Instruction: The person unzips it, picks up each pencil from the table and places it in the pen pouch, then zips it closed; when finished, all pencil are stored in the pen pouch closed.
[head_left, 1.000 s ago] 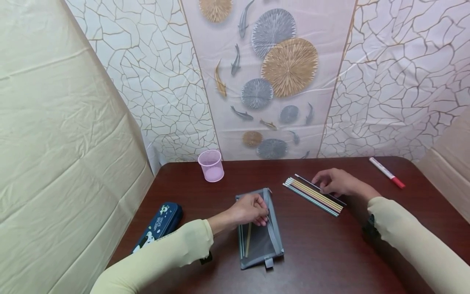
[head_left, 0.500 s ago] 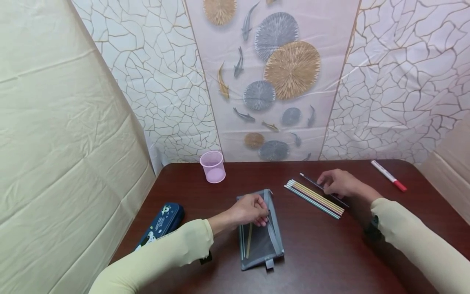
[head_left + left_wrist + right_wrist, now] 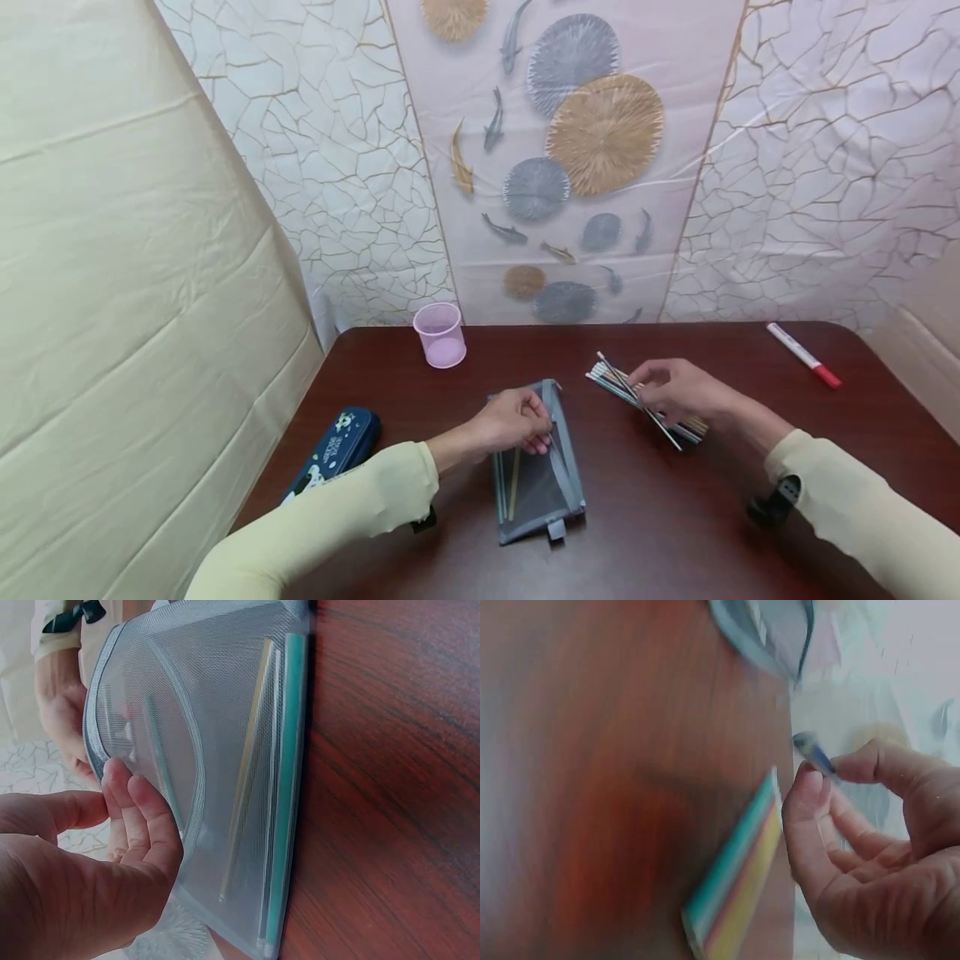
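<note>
Both hands pinch: left hand (image 3: 517,421) one mesh pouch (image 3: 536,475), right hand (image 3: 675,392) one pencil (image 3: 637,400).

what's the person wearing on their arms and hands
Both arms are in long, pale yellow-green sleeves: left sleeve, right sleeve. A small black device sits at each wrist, seen at the right wrist and the left wrist. The left hand and right hand are bare.
</note>
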`<state>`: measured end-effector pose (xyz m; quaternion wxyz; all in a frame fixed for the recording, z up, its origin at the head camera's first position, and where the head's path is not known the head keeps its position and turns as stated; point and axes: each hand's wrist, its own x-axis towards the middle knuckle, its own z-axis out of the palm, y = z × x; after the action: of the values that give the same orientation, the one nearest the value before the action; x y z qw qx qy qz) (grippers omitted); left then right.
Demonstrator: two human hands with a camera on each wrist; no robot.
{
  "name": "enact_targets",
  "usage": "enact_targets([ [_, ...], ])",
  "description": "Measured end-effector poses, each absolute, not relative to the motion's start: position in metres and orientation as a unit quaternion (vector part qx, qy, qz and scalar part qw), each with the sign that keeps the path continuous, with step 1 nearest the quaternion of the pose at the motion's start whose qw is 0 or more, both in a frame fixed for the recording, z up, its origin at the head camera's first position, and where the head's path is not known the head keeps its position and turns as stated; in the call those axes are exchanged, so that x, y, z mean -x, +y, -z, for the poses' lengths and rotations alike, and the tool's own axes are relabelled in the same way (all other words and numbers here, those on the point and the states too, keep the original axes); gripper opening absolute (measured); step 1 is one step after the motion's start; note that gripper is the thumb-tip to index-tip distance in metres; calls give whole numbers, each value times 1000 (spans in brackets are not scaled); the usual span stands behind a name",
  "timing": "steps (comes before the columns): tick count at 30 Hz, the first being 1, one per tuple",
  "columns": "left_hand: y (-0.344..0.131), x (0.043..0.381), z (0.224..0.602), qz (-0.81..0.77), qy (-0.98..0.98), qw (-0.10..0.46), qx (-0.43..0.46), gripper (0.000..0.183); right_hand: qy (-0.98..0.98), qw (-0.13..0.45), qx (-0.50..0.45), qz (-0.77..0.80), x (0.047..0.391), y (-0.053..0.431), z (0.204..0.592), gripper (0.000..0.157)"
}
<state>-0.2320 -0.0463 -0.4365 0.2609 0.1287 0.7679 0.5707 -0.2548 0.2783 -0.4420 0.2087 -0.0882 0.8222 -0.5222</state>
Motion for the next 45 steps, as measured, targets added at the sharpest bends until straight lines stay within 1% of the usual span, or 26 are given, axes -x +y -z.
enact_targets([
  [4, -38, 234, 434, -567, 768, 262, -143, 7, 791, 259, 82, 549, 235, 265, 440, 45],
  [9, -36, 235, 433, -559, 774, 262, -141, 7, 765, 287, 98, 569, 223, 241, 443, 45],
  [12, -38, 234, 433, -562, 774, 260, -135, 8, 759, 287, 101, 575, 221, 225, 447, 44],
  [19, -42, 234, 434, -568, 772, 256, -125, 8, 759, 263, 76, 591, 226, 196, 455, 42],
  [29, -42, 233, 435, -565, 771, 264, -132, 9, 741, 273, 89, 607, 223, 171, 466, 43],
  [34, -37, 230, 433, -573, 764, 263, -135, 8, 738, 278, 80, 609, 220, 159, 470, 42],
  [39, -35, 229, 430, -573, 764, 265, -130, 7, 746, 267, 61, 607, 216, 152, 472, 43],
  [45, -35, 231, 430, -572, 768, 262, -119, 9, 743, 260, 81, 611, 213, 163, 470, 36],
])
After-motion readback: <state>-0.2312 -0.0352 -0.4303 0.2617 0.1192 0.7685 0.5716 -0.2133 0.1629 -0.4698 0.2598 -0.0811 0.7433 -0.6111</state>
